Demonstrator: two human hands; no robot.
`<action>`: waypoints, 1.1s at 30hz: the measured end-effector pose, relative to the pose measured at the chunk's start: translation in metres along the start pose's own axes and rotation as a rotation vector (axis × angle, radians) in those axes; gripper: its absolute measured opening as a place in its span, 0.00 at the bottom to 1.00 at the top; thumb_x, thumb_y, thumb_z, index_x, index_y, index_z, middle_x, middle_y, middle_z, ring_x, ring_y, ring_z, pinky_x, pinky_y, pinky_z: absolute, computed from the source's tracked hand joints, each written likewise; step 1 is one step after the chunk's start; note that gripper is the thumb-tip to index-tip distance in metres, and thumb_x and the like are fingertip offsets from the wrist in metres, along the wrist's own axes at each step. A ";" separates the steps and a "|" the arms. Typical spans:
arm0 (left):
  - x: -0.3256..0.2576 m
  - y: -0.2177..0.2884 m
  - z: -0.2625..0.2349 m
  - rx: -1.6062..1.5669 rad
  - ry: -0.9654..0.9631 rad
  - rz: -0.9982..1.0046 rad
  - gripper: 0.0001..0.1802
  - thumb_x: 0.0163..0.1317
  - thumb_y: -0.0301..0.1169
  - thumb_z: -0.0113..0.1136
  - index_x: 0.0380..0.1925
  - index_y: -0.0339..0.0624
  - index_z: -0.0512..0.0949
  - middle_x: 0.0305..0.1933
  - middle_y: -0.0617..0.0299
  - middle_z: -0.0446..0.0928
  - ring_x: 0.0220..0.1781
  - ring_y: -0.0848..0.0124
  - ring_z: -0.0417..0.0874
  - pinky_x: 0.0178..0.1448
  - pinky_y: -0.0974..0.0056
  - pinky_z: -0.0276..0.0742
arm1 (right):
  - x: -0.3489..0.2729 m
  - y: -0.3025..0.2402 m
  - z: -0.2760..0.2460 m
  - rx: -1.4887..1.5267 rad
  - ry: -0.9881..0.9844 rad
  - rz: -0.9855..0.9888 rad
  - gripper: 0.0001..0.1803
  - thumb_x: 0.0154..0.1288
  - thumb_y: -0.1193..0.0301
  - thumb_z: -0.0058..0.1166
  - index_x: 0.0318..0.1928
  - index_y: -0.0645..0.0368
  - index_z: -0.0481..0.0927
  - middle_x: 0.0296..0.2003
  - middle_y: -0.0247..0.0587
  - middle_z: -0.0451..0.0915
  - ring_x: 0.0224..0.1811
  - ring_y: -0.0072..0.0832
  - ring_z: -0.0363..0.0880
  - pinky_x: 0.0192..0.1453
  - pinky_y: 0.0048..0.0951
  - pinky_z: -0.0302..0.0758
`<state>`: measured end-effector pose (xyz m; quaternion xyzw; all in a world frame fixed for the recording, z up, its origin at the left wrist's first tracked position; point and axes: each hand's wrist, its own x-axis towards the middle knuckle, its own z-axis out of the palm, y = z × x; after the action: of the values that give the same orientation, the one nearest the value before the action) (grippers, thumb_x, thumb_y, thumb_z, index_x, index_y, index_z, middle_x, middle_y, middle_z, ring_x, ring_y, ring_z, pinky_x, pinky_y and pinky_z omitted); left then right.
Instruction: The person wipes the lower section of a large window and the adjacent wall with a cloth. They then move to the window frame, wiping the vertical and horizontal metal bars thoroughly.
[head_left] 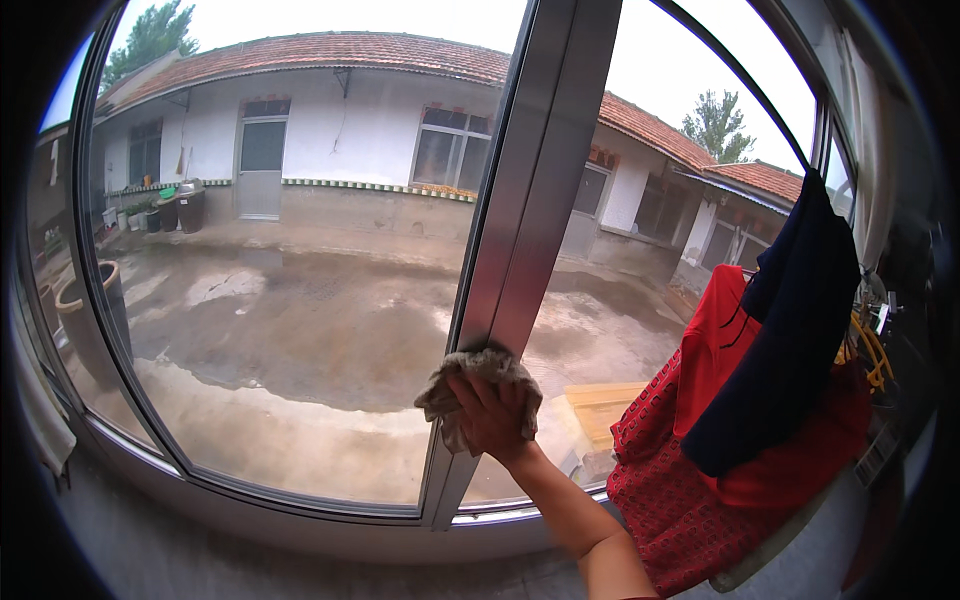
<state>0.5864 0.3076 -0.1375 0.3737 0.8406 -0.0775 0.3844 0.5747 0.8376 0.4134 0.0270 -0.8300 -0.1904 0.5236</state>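
Note:
My right hand (495,415) presses a crumpled grey-brown rag (438,400) against the metal upright (512,240) between two window panes. Its fingers curl over the cloth, which bunches out above and to the left of them. The bare forearm comes up from the lower right. The rag lies low on the upright, across its left edge where the large glass pane (300,310) begins. My left hand is out of view.
Red patterned clothing (650,480) and a dark navy garment (775,340) hang close to the right of my forearm. A pale curtain (872,140) hangs at the far right. Through the glass show a paved yard (300,300) and a white, red-roofed building (340,150).

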 end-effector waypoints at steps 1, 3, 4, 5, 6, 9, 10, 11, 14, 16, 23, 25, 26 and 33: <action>0.005 -0.004 -0.008 -0.021 0.016 -0.019 0.20 0.63 0.42 0.56 0.51 0.45 0.81 0.53 0.44 0.81 0.54 0.53 0.84 0.57 0.50 0.80 | 0.030 0.011 -0.008 -0.012 0.040 0.024 0.27 0.59 0.63 0.55 0.61 0.47 0.79 0.61 0.37 0.74 0.54 0.45 0.69 0.61 0.49 0.63; 0.002 0.006 -0.063 -0.113 0.070 -0.063 0.20 0.63 0.42 0.56 0.51 0.45 0.81 0.52 0.44 0.81 0.53 0.54 0.84 0.56 0.51 0.80 | 0.086 0.022 -0.024 -0.045 0.088 0.063 0.30 0.60 0.64 0.55 0.65 0.51 0.75 0.67 0.44 0.69 0.61 0.50 0.65 0.67 0.55 0.58; 0.010 0.001 -0.089 -0.166 0.119 -0.078 0.20 0.63 0.42 0.56 0.50 0.45 0.81 0.52 0.44 0.81 0.53 0.54 0.84 0.56 0.51 0.80 | 0.115 0.031 -0.030 -0.063 0.148 0.070 0.31 0.60 0.64 0.55 0.66 0.52 0.73 0.68 0.45 0.67 0.63 0.52 0.63 0.69 0.57 0.56; 0.027 -0.014 -0.101 -0.232 0.183 -0.105 0.19 0.63 0.42 0.56 0.50 0.45 0.81 0.52 0.44 0.81 0.52 0.54 0.84 0.55 0.51 0.80 | 0.144 0.035 -0.036 -0.063 0.220 0.075 0.32 0.60 0.64 0.55 0.66 0.53 0.72 0.69 0.46 0.66 0.65 0.54 0.61 0.70 0.58 0.53; 0.041 -0.024 -0.116 -0.288 0.235 -0.117 0.19 0.63 0.42 0.56 0.50 0.45 0.82 0.51 0.45 0.82 0.52 0.54 0.84 0.55 0.51 0.80 | 0.162 0.044 -0.042 -0.068 0.270 0.095 0.33 0.60 0.64 0.55 0.67 0.54 0.71 0.70 0.47 0.64 0.67 0.56 0.59 0.72 0.60 0.51; 0.055 -0.031 -0.177 -0.451 0.411 -0.099 0.19 0.63 0.41 0.56 0.49 0.45 0.82 0.50 0.45 0.82 0.51 0.55 0.84 0.54 0.52 0.80 | 0.226 0.053 -0.066 -0.165 0.336 0.100 0.33 0.63 0.65 0.53 0.69 0.55 0.68 0.72 0.48 0.61 0.70 0.60 0.57 0.74 0.60 0.50; 0.050 -0.031 -0.196 -0.495 0.463 -0.092 0.18 0.63 0.41 0.56 0.48 0.45 0.82 0.50 0.45 0.82 0.50 0.55 0.84 0.53 0.52 0.80 | 0.246 0.056 -0.071 -0.174 0.363 0.099 0.33 0.64 0.64 0.54 0.69 0.55 0.68 0.71 0.48 0.61 0.69 0.59 0.58 0.74 0.58 0.51; 0.045 -0.028 -0.221 -0.524 0.509 -0.068 0.18 0.63 0.41 0.56 0.48 0.45 0.82 0.49 0.46 0.82 0.50 0.55 0.84 0.53 0.52 0.80 | 0.266 0.064 -0.077 -0.189 0.406 0.077 0.33 0.64 0.63 0.56 0.69 0.56 0.68 0.71 0.48 0.62 0.69 0.58 0.58 0.74 0.57 0.51; 0.047 -0.010 -0.286 -0.573 0.615 0.028 0.18 0.62 0.41 0.56 0.47 0.45 0.82 0.48 0.46 0.82 0.48 0.56 0.84 0.51 0.52 0.80 | 0.316 0.102 -0.087 -0.288 0.516 0.000 0.33 0.63 0.61 0.59 0.68 0.55 0.69 0.69 0.48 0.64 0.68 0.56 0.59 0.73 0.57 0.53; 0.032 -0.006 -0.315 -0.588 0.675 0.044 0.17 0.62 0.41 0.56 0.46 0.45 0.82 0.47 0.46 0.82 0.48 0.56 0.85 0.51 0.53 0.80 | 0.352 0.125 -0.090 -0.339 0.617 -0.066 0.34 0.61 0.57 0.61 0.66 0.53 0.71 0.68 0.47 0.65 0.67 0.55 0.61 0.71 0.59 0.56; 0.025 -0.004 -0.352 -0.600 0.722 0.079 0.16 0.62 0.40 0.56 0.44 0.45 0.82 0.44 0.48 0.82 0.45 0.57 0.85 0.48 0.54 0.80 | 0.454 0.162 -0.113 -0.362 0.673 0.258 0.41 0.59 0.43 0.60 0.69 0.47 0.69 0.71 0.47 0.60 0.70 0.64 0.57 0.71 0.67 0.53; 0.030 -0.005 -0.353 -0.606 0.709 0.079 0.16 0.61 0.40 0.57 0.44 0.45 0.83 0.44 0.48 0.83 0.44 0.57 0.85 0.47 0.54 0.80 | 0.477 0.179 -0.122 -0.338 0.670 0.248 0.46 0.56 0.38 0.60 0.71 0.44 0.65 0.73 0.47 0.58 0.71 0.68 0.54 0.71 0.70 0.52; 0.030 -0.006 -0.352 -0.611 0.705 0.068 0.15 0.61 0.39 0.57 0.43 0.45 0.83 0.43 0.48 0.83 0.43 0.57 0.85 0.46 0.54 0.80 | 0.486 0.184 -0.125 -0.314 0.680 0.241 0.46 0.56 0.38 0.60 0.71 0.44 0.65 0.73 0.47 0.58 0.72 0.67 0.54 0.72 0.69 0.51; 0.043 -0.007 -0.352 -0.626 0.636 0.046 0.14 0.61 0.39 0.57 0.41 0.44 0.83 0.41 0.50 0.83 0.40 0.59 0.85 0.43 0.55 0.80 | 0.527 0.206 -0.146 -0.116 0.759 0.290 0.52 0.51 0.36 0.61 0.72 0.50 0.62 0.69 0.51 0.63 0.71 0.52 0.62 0.72 0.58 0.58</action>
<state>0.3563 0.4735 0.0750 0.2632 0.8914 0.3082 0.2029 0.4973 0.8578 0.9927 -0.0515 -0.5609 -0.1375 0.8148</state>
